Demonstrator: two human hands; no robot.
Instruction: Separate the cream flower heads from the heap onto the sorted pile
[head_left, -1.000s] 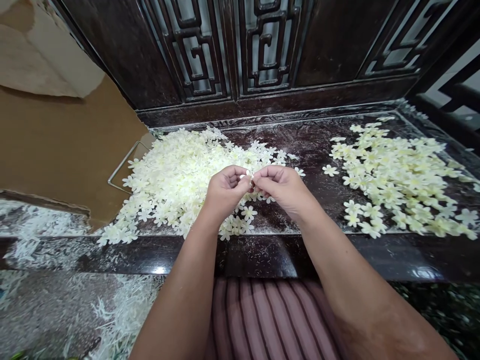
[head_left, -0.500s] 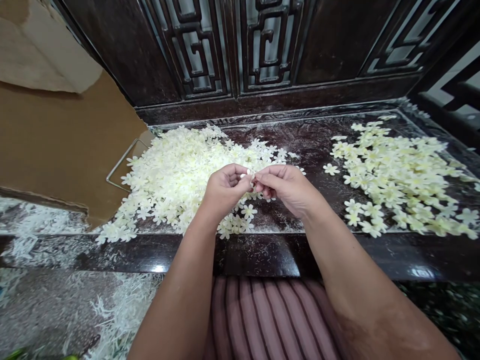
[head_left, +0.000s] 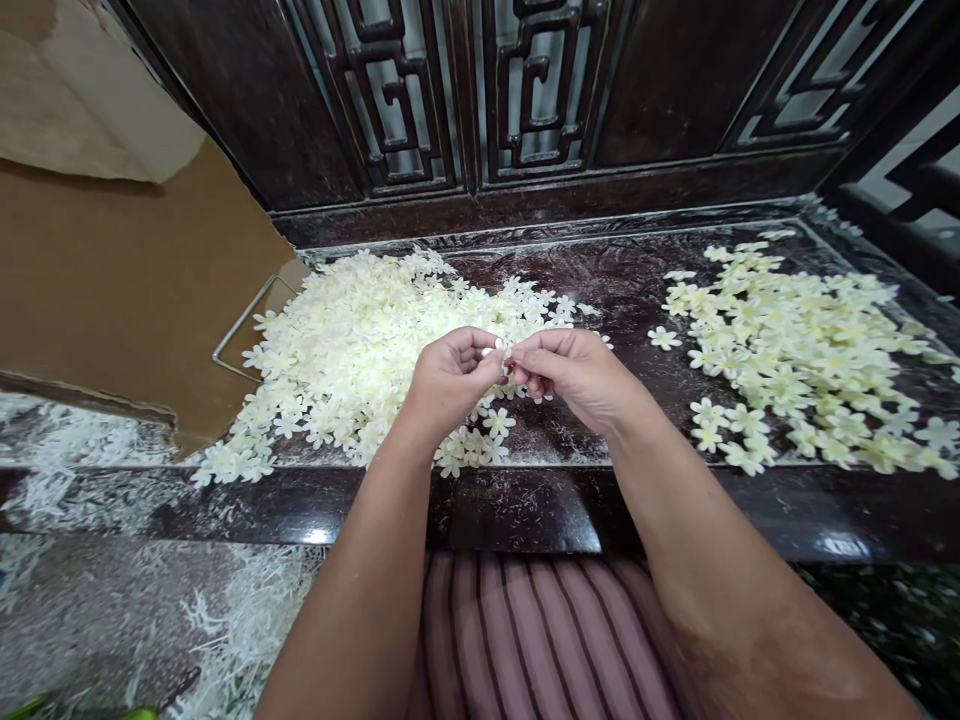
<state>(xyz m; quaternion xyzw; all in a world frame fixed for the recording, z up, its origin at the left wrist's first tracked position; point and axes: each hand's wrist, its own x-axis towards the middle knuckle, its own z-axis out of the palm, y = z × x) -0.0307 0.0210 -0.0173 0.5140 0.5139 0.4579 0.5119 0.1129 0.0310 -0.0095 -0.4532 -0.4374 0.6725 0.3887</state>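
Head cam, fwd/down, close abv L hand (head_left: 452, 378) + R hand (head_left: 579, 372)

white flower (head_left: 499, 344) | small, pale petals showing at the fingertips, rest covered, tilt unclear | pinched in the grip of the left hand (head_left: 450, 378) at its 8 o'clock and right hand (head_left: 581, 375) at its 4 o'clock | near view's clock centre, over the counter (head_left: 630, 290); larger flower heap (head_left: 360, 330) toward 9 o'clock
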